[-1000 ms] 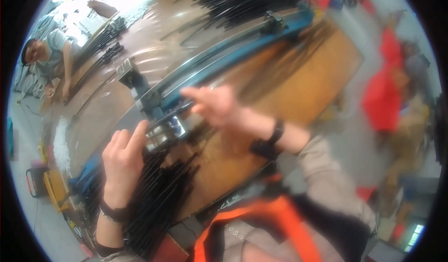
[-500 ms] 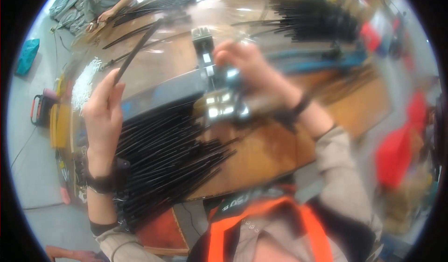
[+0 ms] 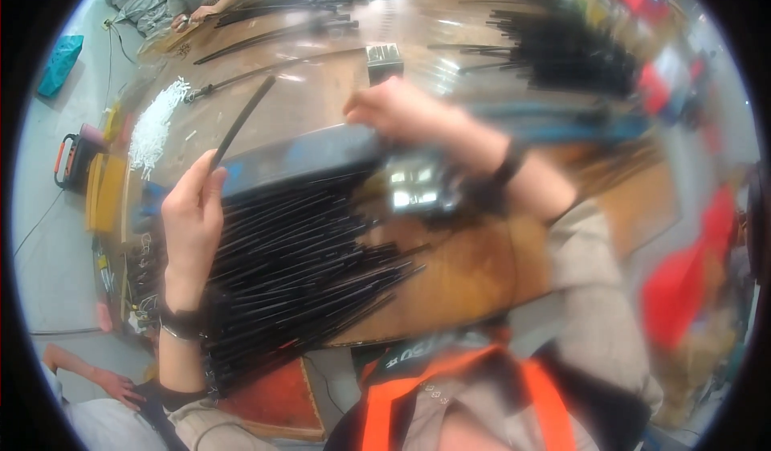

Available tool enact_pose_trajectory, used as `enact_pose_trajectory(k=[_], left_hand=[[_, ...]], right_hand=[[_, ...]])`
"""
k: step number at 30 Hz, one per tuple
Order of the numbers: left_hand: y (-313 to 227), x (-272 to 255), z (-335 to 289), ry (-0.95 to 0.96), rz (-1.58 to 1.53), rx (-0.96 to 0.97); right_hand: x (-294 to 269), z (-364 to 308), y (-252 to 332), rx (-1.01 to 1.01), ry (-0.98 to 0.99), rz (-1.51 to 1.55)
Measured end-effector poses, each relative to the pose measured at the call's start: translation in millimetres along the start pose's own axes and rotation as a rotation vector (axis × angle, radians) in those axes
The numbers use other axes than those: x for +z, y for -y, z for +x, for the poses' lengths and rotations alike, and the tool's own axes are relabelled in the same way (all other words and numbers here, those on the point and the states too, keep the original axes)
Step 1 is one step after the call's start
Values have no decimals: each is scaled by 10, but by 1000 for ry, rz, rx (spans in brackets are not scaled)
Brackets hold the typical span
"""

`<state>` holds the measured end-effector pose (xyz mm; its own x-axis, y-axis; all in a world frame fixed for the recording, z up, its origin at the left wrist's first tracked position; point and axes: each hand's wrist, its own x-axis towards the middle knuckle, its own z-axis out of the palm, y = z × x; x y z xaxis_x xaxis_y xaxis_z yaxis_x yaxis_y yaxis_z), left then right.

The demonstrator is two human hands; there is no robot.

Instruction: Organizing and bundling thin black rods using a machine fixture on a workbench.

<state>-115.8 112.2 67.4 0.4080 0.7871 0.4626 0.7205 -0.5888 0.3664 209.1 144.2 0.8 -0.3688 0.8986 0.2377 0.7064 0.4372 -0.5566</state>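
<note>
- Wkshop w/ grey floor; brown wooden table (image 3: 474, 266) runs across the view, edges bent by the lens.
- L hand (image 3: 193, 214): thumb & fingers pinched on lower end of one blk rod (image 3: 245, 118); rod tilts up & to the right, top end free, seen over the table just right of a white heap (image 3: 159, 126) of small pcs.
- R hand (image 3: 397, 110): blurred, fingers bent inward; can't tell if they hold anything. It's nr a dark block w/ pale top (image 3: 384, 57), on the far side of a shiny metal fixture (image 3: 419, 186).
- Big pile of blk rods (image 3: 297, 250) on table, btwn L forearm & fixture.
- 2nd rod pile (image 3: 570, 53) at far right, beyond a blurred blue bar (image 3: 578, 122).
- Co-worker's hand (image 3: 205, 13) at far left table edge, nr more rods (image 3: 281, 5).
- Yellow box (image 3: 104, 190) left of table.
</note>
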Motion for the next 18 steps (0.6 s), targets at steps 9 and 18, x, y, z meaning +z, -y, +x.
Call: enact_pose_trajectory(k=[9, 18], left_hand=[[345, 33, 67, 30, 118, 38], [-237, 1441, 665, 169, 27, 443]], right_hand=[[-371, -975, -855, -154, -365, -581], [-1313, -2431, -1631, 99, -513, -768]])
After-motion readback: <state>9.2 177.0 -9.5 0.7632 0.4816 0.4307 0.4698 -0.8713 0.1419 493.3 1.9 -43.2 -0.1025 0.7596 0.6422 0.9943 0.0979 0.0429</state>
